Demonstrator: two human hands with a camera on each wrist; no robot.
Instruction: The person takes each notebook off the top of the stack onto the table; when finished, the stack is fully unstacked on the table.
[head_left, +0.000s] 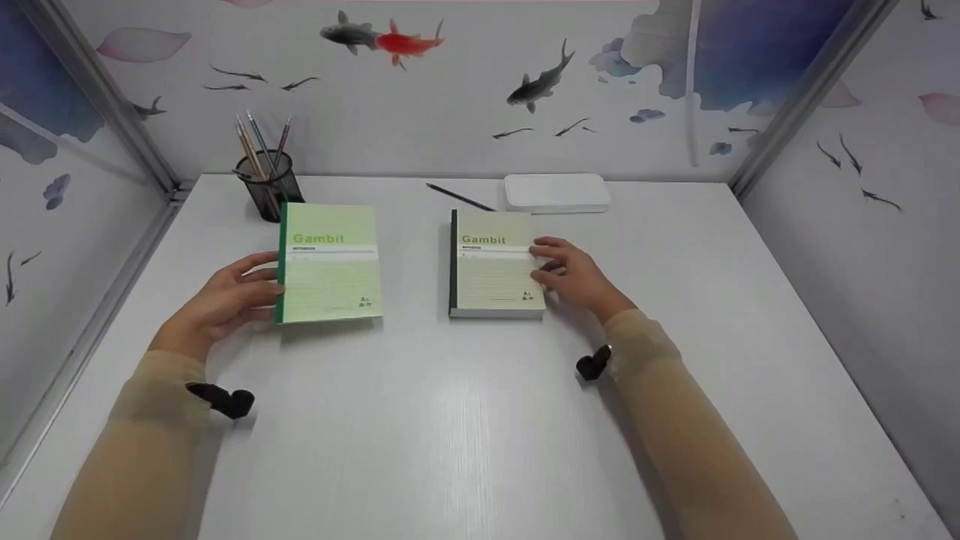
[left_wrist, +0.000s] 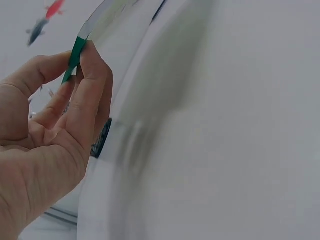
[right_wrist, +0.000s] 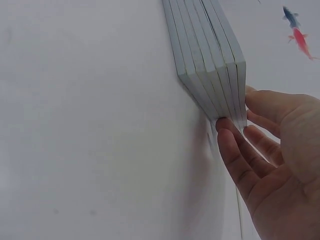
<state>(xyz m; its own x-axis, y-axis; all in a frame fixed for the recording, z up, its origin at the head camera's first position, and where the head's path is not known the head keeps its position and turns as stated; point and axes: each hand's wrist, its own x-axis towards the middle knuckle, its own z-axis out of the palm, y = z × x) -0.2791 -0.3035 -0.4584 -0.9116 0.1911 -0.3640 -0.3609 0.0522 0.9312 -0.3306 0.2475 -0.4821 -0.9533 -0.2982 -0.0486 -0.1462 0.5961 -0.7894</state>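
Our left hand (head_left: pixel 225 300) pinches the green-spined pale green notebook (head_left: pixel 330 262) by its spine; our right hand (head_left: pixel 574 274) rests relaxed fingers against the dark-spined stack of notebooks (head_left: pixel 495 262)

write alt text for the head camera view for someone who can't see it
A person's left hand grips the green spine of a single notebook while the right hand touches the right edge of a stack of notebooks on a white table. Behind them are a pencil cup, a loose pencil and a white case.
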